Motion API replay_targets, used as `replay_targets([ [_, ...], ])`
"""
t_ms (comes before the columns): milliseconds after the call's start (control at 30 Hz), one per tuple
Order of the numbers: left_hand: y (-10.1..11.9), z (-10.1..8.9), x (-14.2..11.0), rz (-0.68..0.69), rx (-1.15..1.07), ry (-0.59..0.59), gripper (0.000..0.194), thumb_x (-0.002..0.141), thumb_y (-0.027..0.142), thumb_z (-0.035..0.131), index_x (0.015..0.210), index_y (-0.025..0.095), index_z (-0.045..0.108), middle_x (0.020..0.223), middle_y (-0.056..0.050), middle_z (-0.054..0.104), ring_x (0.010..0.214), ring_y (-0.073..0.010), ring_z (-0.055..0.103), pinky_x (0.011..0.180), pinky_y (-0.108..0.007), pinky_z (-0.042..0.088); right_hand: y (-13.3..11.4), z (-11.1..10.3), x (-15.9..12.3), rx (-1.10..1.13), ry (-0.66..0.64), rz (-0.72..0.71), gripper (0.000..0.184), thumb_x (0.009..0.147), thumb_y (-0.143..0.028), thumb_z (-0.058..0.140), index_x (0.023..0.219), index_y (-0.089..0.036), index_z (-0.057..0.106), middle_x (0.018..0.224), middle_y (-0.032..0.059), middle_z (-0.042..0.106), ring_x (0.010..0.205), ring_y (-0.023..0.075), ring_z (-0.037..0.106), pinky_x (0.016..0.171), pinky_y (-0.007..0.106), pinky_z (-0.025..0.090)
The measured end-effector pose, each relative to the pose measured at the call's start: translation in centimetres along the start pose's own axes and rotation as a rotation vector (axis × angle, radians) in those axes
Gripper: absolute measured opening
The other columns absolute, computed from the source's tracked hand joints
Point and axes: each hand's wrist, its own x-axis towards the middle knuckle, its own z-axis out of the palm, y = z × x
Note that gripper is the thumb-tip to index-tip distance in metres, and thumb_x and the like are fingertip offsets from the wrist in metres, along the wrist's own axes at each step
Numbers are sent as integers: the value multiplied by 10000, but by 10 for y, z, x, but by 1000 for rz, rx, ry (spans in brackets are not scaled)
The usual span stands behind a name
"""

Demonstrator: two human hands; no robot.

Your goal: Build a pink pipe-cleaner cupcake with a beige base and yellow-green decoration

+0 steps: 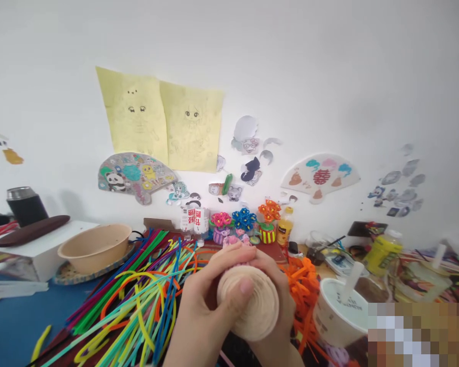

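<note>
A round, cream-coloured piece wound in coils point(260, 306) is between my two hands, its flat spiral face turned towards me. It looks fuzzy, like wound pipe cleaners; its far side is hidden. My left hand point(206, 293) grips it from the left, with the thumb lying across the spiral face and the fingers over the top. My right hand point(281, 290) wraps round its right side, its fingers partly hidden behind it. Loose multicoloured pipe cleaners point(145, 300) lie to the left of my hands. Orange pipe cleaners point(304, 290) are heaped to the right.
Pipe-cleaner flowers in small pots point(244, 220) stand against the wall behind my hands. A lidded cup with a straw point(338, 311) stands close on the right, with a yellow bottle point(384, 252) beyond it. A beige bowl point(95, 250) and a black flask point(26, 206) are at left.
</note>
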Motion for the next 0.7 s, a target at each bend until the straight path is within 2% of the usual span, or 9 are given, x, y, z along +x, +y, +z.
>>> replay_targets([
  [133, 0, 5, 0, -32, -51, 53, 239, 725, 365, 794, 945, 274, 809, 1111, -31, 770, 1122, -272, 670, 961, -295, 536, 0, -2, 3, -18, -63, -75, 330, 905, -232, 637, 1225, -302, 599, 1142, 77, 710, 1066, 261, 687, 887, 431, 585],
  [200, 1, 6, -1, -35, -64, 65, 239, 713, 350, 799, 934, 260, 808, 1097, -35, 772, 1079, -262, 686, 917, -277, 551, 0, -3, 3, -16, -109, -92, 359, 921, -224, 618, 1267, -310, 580, 1148, 80, 703, 1083, 265, 677, 897, 441, 576],
  [300, 3, 6, -4, -30, -49, 77, 227, 708, 329, 785, 919, 248, 807, 1070, -42, 779, 1027, -262, 699, 928, -299, 545, -3, 0, 1, -22, -121, -96, 385, 956, -231, 564, 1329, -322, 541, 1154, 88, 696, 1103, 277, 661, 906, 471, 556],
  [467, 11, 1, -8, 12, 3, 80, 208, 724, 289, 740, 915, 241, 806, 1067, -38, 777, 1056, -266, 686, 959, -312, 525, -14, 12, -2, -51, -10, -91, 324, 975, -328, 537, 1298, -317, 559, 1113, 76, 710, 1059, 283, 675, 875, 474, 563],
  [700, 23, -7, -16, 75, 77, -35, 210, 779, 334, 750, 980, 297, 799, 1105, -14, 769, 1059, -236, 679, 985, -307, 513, -24, 7, 1, -36, -58, -173, 293, 976, -267, 538, 1265, -236, 568, 1130, 94, 690, 1079, 246, 669, 893, 407, 585],
])
